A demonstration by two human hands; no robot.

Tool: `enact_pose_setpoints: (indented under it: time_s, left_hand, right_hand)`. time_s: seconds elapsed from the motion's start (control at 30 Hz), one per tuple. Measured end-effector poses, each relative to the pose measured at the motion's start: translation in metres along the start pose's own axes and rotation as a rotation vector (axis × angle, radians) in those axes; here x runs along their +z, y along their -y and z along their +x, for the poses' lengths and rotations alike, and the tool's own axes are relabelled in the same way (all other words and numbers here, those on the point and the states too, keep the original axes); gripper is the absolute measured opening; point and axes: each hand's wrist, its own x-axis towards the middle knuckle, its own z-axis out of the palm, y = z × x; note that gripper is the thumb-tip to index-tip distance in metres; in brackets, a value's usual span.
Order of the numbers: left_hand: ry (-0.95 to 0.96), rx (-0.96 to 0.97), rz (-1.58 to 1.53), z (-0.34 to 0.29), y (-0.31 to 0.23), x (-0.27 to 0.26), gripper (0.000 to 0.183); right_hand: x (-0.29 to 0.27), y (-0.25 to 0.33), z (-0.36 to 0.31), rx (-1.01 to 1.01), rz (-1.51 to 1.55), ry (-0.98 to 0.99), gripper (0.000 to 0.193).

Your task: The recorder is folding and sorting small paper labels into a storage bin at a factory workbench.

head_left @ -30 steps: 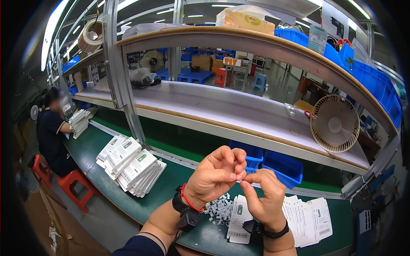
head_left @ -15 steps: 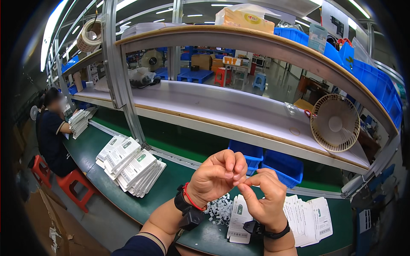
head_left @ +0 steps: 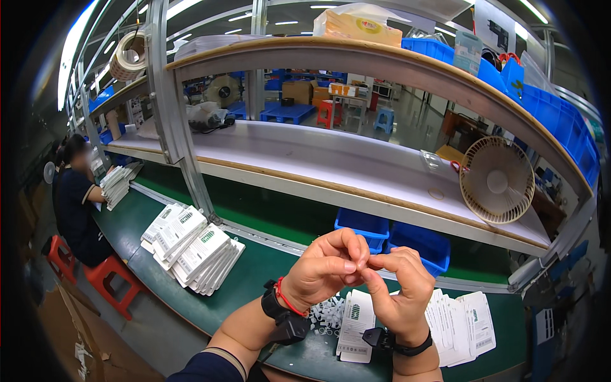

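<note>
My left hand [head_left: 328,264] and my right hand [head_left: 400,286] meet fingertip to fingertip above the green bench. Both are closed in a pinch, and whatever sits between the fingertips is too small or too hidden to name. Beneath them lies a heap of small white plastic pieces [head_left: 328,314], partly covered by my left hand. A flat white printed box [head_left: 356,325] lies beside the heap, partly behind my right wrist. To the right, several similar white boxes [head_left: 478,325] are fanned out in an overlapping row.
Stacked white boxes [head_left: 207,254] stand on the left of the green bench [head_left: 267,254]. Two blue bins [head_left: 417,245] sit behind my hands, below a shelf [head_left: 305,153] holding a round fan [head_left: 498,181]. Further left, a person [head_left: 79,197] sits near red stools [head_left: 114,283].
My fingertips have shifted slightly, with the right fingers now bent more level against the left ones. The whole view has moved a little. The boxes and small pieces lie as before.
</note>
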Motion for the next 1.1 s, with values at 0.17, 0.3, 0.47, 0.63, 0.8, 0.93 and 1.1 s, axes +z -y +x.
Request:
enact_pose_setpoints:
  time_s: [0.17,0.3,0.47,0.63,0.8,0.93,1.1]
  left_hand:
    - [-0.051,0.041,0.165,-0.001,-0.001,0.008,0.014]
    - [0.038,0.185,0.615,0.001,-0.001,0.009,0.023]
    - [0.106,0.524,1.914,0.003,0.018,0.023,0.060]
    - [0.122,0.501,2.442,-0.002,0.041,0.012,0.065]
    - [0.078,0.271,2.505,-0.005,0.050,0.019,0.060]
    - [0.071,0.150,2.436,-0.009,0.044,0.021,0.061]
    - [0.098,0.162,2.591,-0.010,0.041,0.023,0.079]
  right_hand:
    - [-0.003,-0.001,0.001,-0.022,-0.014,0.012,0.017]
    - [-0.007,-0.001,0.001,0.027,0.023,0.024,0.026]
    - [-0.005,-0.002,-0.002,0.423,0.675,-0.005,0.056]
    - [-0.002,-0.015,0.000,0.607,0.833,0.008,0.048]
    - [0.011,-0.029,-0.003,0.718,0.966,0.023,0.041]
    - [0.018,-0.033,-0.003,0.769,0.982,0.032,0.034]
    - [0.018,-0.030,-0.003,0.756,0.977,0.097,0.038]
